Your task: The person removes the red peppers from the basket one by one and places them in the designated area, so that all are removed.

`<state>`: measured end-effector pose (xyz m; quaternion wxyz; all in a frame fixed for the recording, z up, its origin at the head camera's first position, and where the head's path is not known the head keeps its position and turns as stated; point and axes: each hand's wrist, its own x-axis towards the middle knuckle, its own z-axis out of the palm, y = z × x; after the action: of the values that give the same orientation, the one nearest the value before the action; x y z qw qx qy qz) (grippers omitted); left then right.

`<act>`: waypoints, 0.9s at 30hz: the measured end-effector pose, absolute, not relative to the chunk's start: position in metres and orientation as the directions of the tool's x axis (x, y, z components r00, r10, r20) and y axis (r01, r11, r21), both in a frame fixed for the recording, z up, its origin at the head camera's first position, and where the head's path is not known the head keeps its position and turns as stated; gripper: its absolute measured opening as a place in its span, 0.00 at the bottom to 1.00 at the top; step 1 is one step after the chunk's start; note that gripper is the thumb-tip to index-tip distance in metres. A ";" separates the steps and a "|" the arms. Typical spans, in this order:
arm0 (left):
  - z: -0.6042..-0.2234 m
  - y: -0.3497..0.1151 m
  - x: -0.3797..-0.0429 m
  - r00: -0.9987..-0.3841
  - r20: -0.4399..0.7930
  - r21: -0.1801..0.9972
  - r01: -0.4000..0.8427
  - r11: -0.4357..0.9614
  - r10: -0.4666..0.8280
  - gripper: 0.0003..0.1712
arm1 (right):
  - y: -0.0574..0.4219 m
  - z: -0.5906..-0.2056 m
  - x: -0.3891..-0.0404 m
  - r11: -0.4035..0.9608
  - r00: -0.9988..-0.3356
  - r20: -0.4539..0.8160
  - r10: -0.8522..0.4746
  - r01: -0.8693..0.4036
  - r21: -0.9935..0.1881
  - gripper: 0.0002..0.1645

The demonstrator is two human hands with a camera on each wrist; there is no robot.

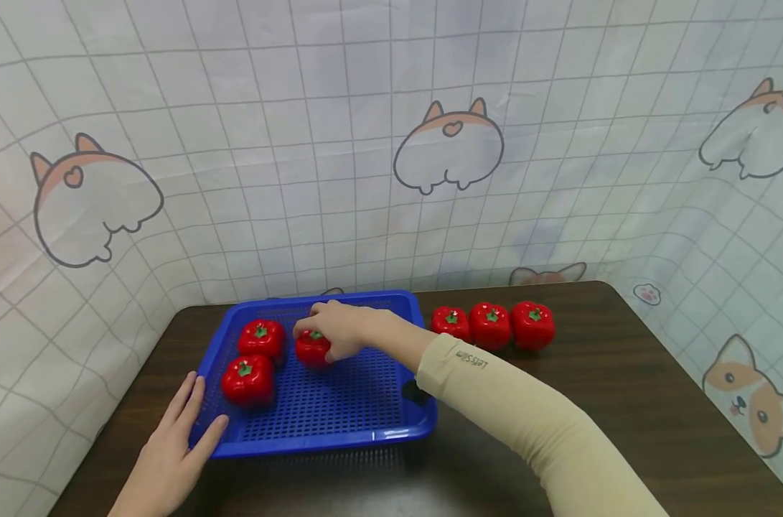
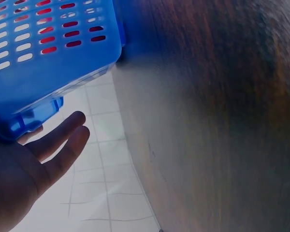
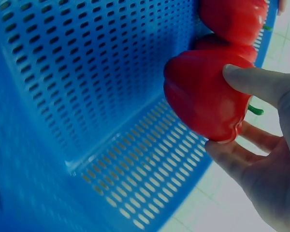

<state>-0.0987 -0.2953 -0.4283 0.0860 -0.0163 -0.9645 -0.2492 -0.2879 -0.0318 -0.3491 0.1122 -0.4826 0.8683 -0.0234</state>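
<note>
My right hand pinches a red bell pepper between thumb and fingers, inside a blue perforated plastic basket. The right wrist view shows the thumb on one side of the pepper and fingertips on the other, with the green stem between. Two more red bell peppers stand along the basket's left side, a rear one and a front one. With straight, spread fingers my left hand rests against the basket's left rim. In the left wrist view its fingers extend beside the basket wall.
To the right of the basket, three red bell peppers stand in a row near the back of the dark wooden table. A white gridded cloth with dog drawings hangs behind and at the sides.
</note>
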 end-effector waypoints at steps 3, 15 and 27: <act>-0.427 -0.295 -0.099 -0.986 0.165 0.482 0.069 0.873 -0.014 0.46 | -0.024 -0.341 -0.285 0.529 -0.506 -0.169 -0.846 -0.835 -0.149 0.35; -0.428 -0.294 -0.100 -0.982 0.188 0.483 0.078 0.872 -0.016 0.46 | 0.018 -0.307 -0.276 0.481 -0.468 -0.115 -0.876 -0.865 -0.145 0.35; -0.428 -0.296 -0.099 -0.987 0.162 0.491 0.065 0.869 -0.018 0.47 | 0.067 -0.288 -0.268 0.454 -0.454 -0.038 -0.890 -0.879 -0.144 0.35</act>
<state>-0.0986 -0.2959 -0.4283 0.0807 -0.0123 -0.9633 -0.2557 -0.2681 0.0674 -0.2885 0.0539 -0.5199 0.8509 -0.0517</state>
